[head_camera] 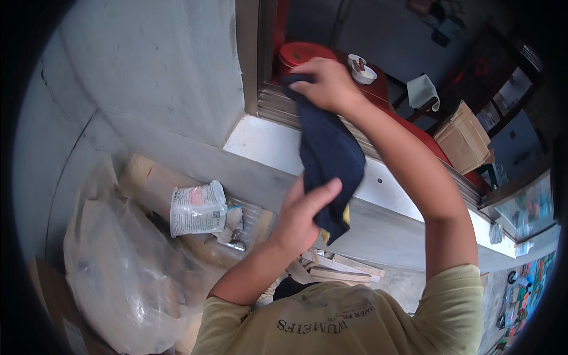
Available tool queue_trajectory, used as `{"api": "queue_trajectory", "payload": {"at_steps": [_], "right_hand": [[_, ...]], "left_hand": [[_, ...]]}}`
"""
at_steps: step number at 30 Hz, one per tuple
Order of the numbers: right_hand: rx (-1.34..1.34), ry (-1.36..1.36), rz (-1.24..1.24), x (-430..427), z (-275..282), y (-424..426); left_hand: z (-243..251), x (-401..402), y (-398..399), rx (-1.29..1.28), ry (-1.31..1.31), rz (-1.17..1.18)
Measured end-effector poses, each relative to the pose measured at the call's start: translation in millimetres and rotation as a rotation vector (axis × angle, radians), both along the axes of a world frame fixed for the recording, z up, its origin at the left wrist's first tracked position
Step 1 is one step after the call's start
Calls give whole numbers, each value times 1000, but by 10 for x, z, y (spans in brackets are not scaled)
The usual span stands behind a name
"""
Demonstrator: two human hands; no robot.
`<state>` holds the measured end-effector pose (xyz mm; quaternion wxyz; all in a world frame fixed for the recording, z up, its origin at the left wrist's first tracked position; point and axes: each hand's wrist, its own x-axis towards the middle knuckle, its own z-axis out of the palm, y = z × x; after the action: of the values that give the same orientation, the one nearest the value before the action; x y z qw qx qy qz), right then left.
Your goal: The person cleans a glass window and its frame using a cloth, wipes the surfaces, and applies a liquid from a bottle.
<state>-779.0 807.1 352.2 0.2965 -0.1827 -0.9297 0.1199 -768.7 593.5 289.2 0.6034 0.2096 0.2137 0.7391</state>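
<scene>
A dark navy cloth [330,142] with yellow at its lower edge hangs stretched between my two hands, in front of a window sill. My right hand [326,84] pinches its upper end, up by the window opening. Lower down, my left hand [304,217] grips the cloth near its bottom end, thumb lying over the front. Behind the cloth runs the white sill [266,135] with the metal window track [279,104] beyond it.
Inside the window, a red round container [306,53] and white bowls [364,74] stand on a dark red table, with a cardboard box [463,137] farther right. Below left are a big clear plastic bag [124,275], a printed white packet [198,208] and wood strips [346,270].
</scene>
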Motion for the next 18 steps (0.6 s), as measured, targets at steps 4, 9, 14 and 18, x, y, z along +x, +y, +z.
{"api": "queue_trajectory", "payload": {"at_steps": [4, 9, 14, 18], "right_hand": [[184, -308, -145, -617, -207, -39], [156, -321, -107, -933, -551, -7], [74, -369, -145, -1019, -413, -163], [73, -556, -143, -678, -281, -51]], "left_hand": [[-83, -275, 327, 17, -259, 50], [-69, -439, 323, 3, -281, 170], [-75, -421, 300, -41, -291, 198], [-121, -285, 350, 95, -274, 35]]}}
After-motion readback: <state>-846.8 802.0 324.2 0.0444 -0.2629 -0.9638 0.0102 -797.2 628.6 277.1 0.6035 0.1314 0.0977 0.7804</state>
